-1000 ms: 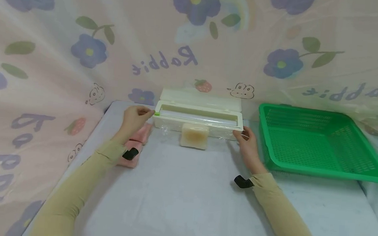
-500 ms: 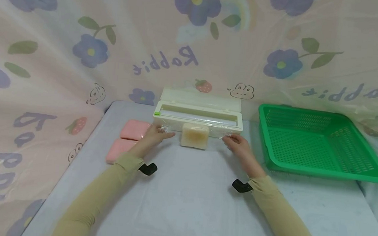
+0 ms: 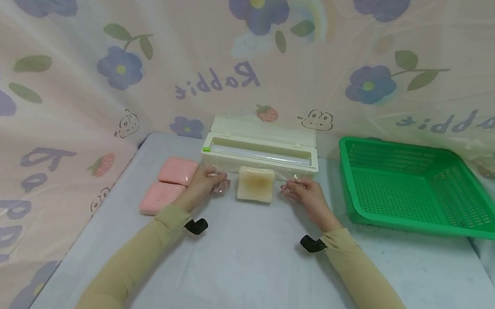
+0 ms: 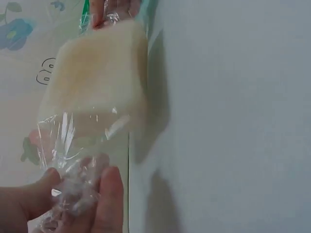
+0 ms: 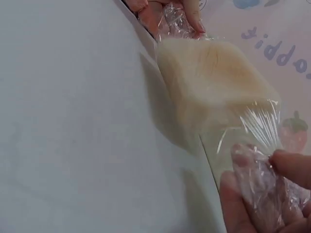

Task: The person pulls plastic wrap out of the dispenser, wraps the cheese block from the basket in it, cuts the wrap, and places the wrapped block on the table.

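A thick square slice of bread, browned in the middle, sits between my two hands, with a shadow beside it in both wrist views. Clear cling film stretches over it and bunches up at both ends. On the left end, my left hand grips the gathered film between thumb and fingers. My right hand pinches the crumpled film on the other end. Just behind the bread stands the white cling film dispenser, lid raised, a roll inside and a green slider at its left end.
Two pink square blocks with shiny surfaces, a rear one and a front one, lie left of my left hand. A green plastic basket stands on the right of the white-covered table. Behind hangs a flowered cloth.
My left hand has left the dispenser's slider end and come down to the film beside the bread. My right hand has moved inward from the dispenser's corner. The bread has shifted slightly toward me.
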Motion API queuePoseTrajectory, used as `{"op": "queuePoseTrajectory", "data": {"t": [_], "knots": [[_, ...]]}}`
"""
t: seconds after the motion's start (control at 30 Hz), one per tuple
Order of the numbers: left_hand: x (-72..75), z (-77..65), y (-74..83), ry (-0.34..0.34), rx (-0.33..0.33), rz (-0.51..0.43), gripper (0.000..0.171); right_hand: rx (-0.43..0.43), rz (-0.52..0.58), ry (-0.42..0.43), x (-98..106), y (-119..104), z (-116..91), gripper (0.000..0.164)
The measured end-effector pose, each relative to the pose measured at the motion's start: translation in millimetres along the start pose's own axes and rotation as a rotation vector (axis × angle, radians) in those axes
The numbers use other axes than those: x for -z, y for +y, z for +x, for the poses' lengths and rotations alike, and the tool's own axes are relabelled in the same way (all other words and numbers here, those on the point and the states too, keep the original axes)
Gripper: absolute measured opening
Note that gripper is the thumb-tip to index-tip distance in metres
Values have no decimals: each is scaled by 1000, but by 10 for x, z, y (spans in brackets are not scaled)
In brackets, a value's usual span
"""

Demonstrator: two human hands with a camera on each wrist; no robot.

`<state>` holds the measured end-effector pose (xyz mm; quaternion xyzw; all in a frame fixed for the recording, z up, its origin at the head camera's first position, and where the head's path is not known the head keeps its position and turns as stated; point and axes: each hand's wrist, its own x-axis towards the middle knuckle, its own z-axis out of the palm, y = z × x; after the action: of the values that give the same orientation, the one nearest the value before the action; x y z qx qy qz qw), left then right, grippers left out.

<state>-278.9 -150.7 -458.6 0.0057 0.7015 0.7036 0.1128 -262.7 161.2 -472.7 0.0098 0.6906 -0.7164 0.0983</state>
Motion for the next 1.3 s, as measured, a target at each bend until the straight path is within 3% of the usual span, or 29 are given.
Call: {"op": "queuePoseTrajectory", "data": {"t": [0.2,0.3,0.43,0.53,0.63,0.73,0.87,1.0,1.13,1.3], "knots": [[46,-117,-5,-96,171,47,22,-122,-53,-49,76,4,-294,33],[84,-172,-54,-162,260,7,21,-200,-36,-69,106,29,-475,24],[85,-223,-125,-240,288,-28,24,-266,-11,-111,136,109,-627,17],[63,-232,-167,-258,288,-57,28,-287,-29,-125,163,142,-678,18],[62,-264,-185,-229,311,-105,34,-238,-121,-69,205,101,-690,24],[88,-350,-186,-196,347,-167,47,-126,-286,-3,245,-11,-671,33],[142,-522,-195,-234,400,-236,64,39,-466,10,243,-175,-589,37],[175,-692,-219,-303,434,-297,74,96,-446,-110,171,-316,-457,42],[112,-824,-233,-349,461,-364,80,51,-390,-245,95,-398,-295,51],[-92,-896,-269,-432,492,-404,83,-24,-339,-400,16,-392,-75,57]]}}
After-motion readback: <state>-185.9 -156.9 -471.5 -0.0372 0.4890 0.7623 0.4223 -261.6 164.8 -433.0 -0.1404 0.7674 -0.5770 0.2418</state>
